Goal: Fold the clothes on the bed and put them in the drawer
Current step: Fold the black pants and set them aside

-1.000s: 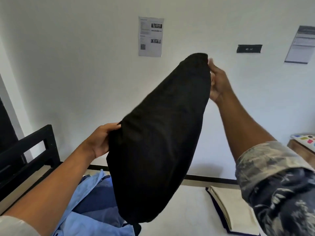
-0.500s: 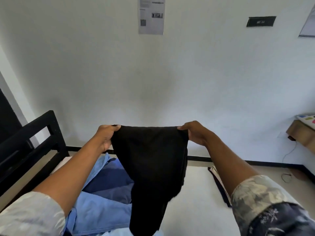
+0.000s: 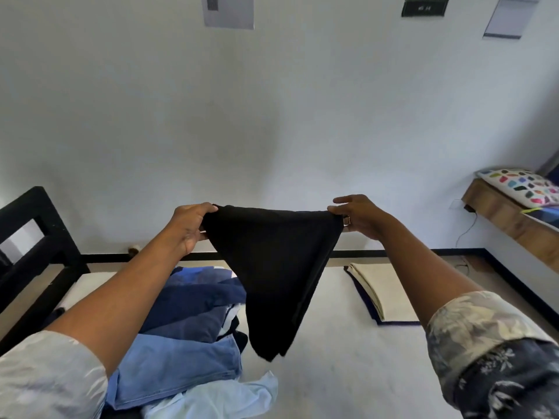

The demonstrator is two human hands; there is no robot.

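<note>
Head view: the garment hangs in the air above the bed. Its top edge runs level from side to side and its length drops to a point. The left hand pinches one top corner and the right hand the other. The hands are well apart and equally near. Blue clothes lie under the left arm.

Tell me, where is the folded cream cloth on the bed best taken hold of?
Probably its near short edge, approached from the person's side: the cream cloth lies flat, and bare bed lies before that edge.
</note>
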